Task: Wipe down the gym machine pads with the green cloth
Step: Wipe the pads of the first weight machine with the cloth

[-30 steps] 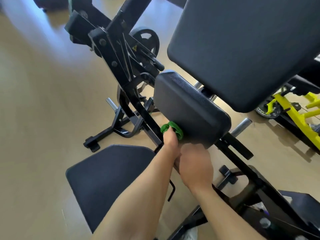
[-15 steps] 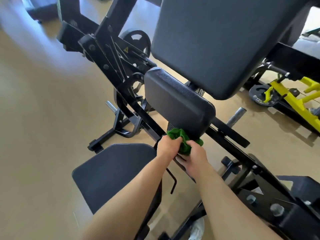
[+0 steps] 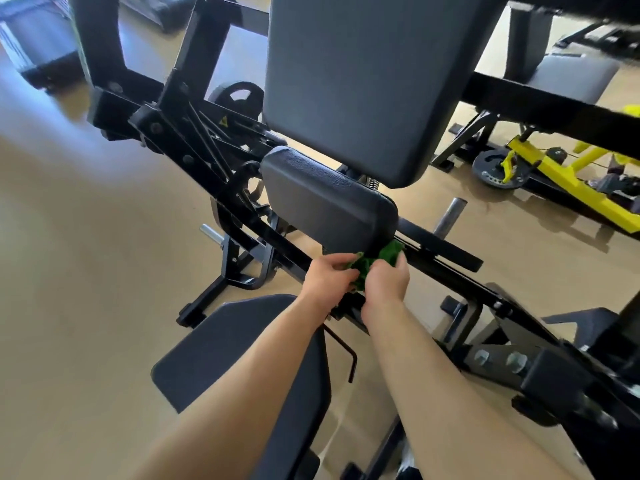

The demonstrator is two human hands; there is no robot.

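Observation:
A crumpled green cloth (image 3: 381, 258) sits at the lower near corner of a small black pad (image 3: 322, 202) on the gym machine. My left hand (image 3: 327, 277) grips the cloth's left part. My right hand (image 3: 386, 284) grips its right part, fingers curled over it just under the pad's edge. A large black back pad (image 3: 367, 74) rises above and behind the small one. A black seat pad (image 3: 239, 351) lies below my forearms.
The machine's black steel frame (image 3: 194, 150) runs diagonally from upper left to lower right. Weight plates (image 3: 239, 98) hang behind it. A yellow machine (image 3: 568, 181) stands at the right. Chrome pegs (image 3: 450, 216) stick out near the pad. The floor is tan.
The cloth moved from the small pad's lower left edge to its lower right corner. My right hand joined the left on the cloth, and the view shifted to the right.

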